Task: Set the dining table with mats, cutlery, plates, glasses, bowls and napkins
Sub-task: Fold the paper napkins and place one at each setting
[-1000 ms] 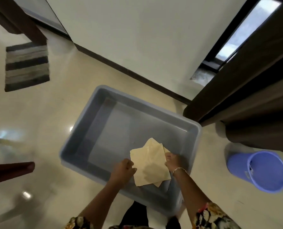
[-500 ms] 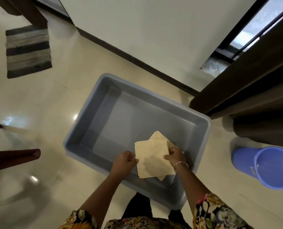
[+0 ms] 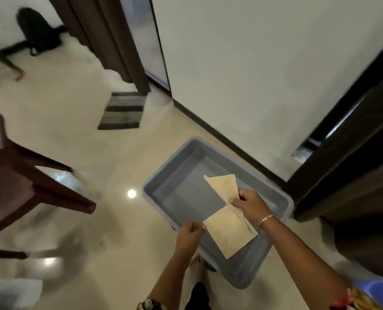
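A grey plastic tub point(image 3: 177, 173) sits on the glossy cream floor point(image 3: 74, 139) at lower centre of the frame, close to the white wall point(image 3: 253, 63) and its dark skirting. A dark red chair point(image 3: 18, 182), blurred, fills the left edge. A striped mat point(image 3: 122, 110) lies at upper centre beside a brown curtain point(image 3: 110, 36), and another dark curtain hangs along the right edge. A blue bucket point(image 3: 380, 291) shows in the lower right corner, partly behind a floral sleeve. A bare foot point(image 3: 196, 269) stands just beside the tub's near corner.

The beige napkins point(image 3: 228, 229) are held above the tub's near-right part, apart from its bottom. One sheet points toward the upper part of the tub; another hangs toward the lower right. The right hand point(image 3: 250, 203), with a bracelet at the wrist, has its fingers pinched on the napkins where the two sheets overlap. The left hand point(image 3: 189, 231) has its fingers curled closed on the left corner of the lower sheet.
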Action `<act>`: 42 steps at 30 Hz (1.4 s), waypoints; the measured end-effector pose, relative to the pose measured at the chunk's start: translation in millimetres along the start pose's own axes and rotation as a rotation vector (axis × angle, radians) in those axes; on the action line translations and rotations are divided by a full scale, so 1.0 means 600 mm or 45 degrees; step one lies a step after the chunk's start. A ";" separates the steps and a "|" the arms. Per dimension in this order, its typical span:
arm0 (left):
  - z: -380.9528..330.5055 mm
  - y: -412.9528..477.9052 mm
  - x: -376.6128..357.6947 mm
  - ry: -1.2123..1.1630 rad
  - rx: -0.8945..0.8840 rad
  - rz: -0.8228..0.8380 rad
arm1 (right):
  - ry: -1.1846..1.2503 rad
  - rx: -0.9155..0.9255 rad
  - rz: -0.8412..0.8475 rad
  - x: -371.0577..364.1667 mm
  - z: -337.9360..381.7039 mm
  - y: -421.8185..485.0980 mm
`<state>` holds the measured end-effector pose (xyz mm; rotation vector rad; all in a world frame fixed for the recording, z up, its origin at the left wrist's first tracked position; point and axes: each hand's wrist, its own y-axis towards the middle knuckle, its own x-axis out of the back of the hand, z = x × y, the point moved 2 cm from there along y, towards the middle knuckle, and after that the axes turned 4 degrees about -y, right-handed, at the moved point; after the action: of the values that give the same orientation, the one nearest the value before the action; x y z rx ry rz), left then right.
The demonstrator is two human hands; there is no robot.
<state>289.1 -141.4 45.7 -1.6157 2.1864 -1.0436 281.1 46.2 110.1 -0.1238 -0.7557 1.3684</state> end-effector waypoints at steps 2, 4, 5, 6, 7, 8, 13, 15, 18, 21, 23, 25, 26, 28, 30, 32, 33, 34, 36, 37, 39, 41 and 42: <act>-0.003 -0.050 0.004 -0.248 0.025 -0.018 | 0.165 0.088 0.032 0.000 0.053 -0.047; -0.015 -0.101 0.014 -0.569 0.077 -0.066 | 0.424 0.127 0.140 -0.010 0.099 -0.091; -0.021 -0.122 0.022 -0.748 0.096 -0.108 | 0.563 0.127 0.203 -0.017 0.120 -0.111; -0.028 -0.143 0.030 -0.942 0.105 -0.134 | 0.693 0.122 0.264 -0.024 0.139 -0.129; -0.035 -0.162 0.040 -1.135 0.093 -0.125 | 0.803 0.116 0.325 -0.030 0.158 -0.146; -0.044 -0.180 0.052 -1.290 0.059 -0.098 | 0.887 0.108 0.386 -0.037 0.175 -0.161; -0.068 -0.246 0.136 -1.573 -0.252 -0.090 | 0.981 0.084 0.613 -0.080 0.210 -0.198; -0.061 -0.248 0.180 -1.572 -0.296 -0.205 | 0.969 0.065 0.628 -0.103 0.217 -0.196; -0.047 -0.247 0.248 -1.491 -0.321 -0.298 | 0.912 0.029 0.563 -0.147 0.240 -0.185; -0.030 -0.249 0.328 -1.447 -0.321 -0.422 | 0.796 0.035 0.468 -0.209 0.281 -0.164; -0.020 -0.252 0.392 -1.416 -0.333 -0.512 | 0.651 0.074 0.466 -0.260 0.316 -0.143; -0.005 -0.252 0.461 -1.390 -0.350 -0.596 | 0.418 0.123 0.510 -0.314 0.355 -0.124; 0.004 -0.250 0.496 -1.379 -0.356 -0.633 | 0.314 0.151 0.550 -0.342 0.376 -0.116; 0.019 -0.246 0.564 -1.375 -0.357 -0.701 | 0.184 0.203 0.656 -0.396 0.418 -0.102; 0.033 -0.243 0.627 -1.385 -0.349 -0.777 | 0.088 0.249 0.749 -0.448 0.459 -0.092; 0.044 -0.245 0.685 -1.379 -0.385 -0.836 | 0.001 0.306 0.771 -0.495 0.496 -0.083; 0.048 -0.248 0.711 -1.356 -0.407 -0.865 | -0.037 0.340 0.760 -0.518 0.515 -0.079; 0.050 -0.251 0.735 -1.322 -0.432 -0.897 | -0.070 0.374 0.739 -0.539 0.532 -0.075; 0.054 -0.257 0.778 -1.244 -0.487 -0.990 | -0.117 0.436 0.720 -0.579 0.566 -0.066; 0.056 -0.260 0.798 -1.206 -0.514 -1.043 | -0.126 0.464 0.743 -0.599 0.583 -0.061; 0.062 -0.259 0.838 -1.143 -0.549 -1.140 | -0.165 0.544 0.818 -0.638 0.617 -0.054; 0.069 -0.252 0.877 -1.104 -0.549 -1.232 | -0.233 0.664 0.868 -0.679 0.650 -0.040; 0.073 -0.247 0.897 -1.086 -0.540 -1.279 | -0.245 0.716 0.885 -0.701 0.667 -0.031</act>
<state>226.4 -666.2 231.1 -2.7410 1.0103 0.1042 72.5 -477.2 250.8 0.2149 -0.4656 2.2344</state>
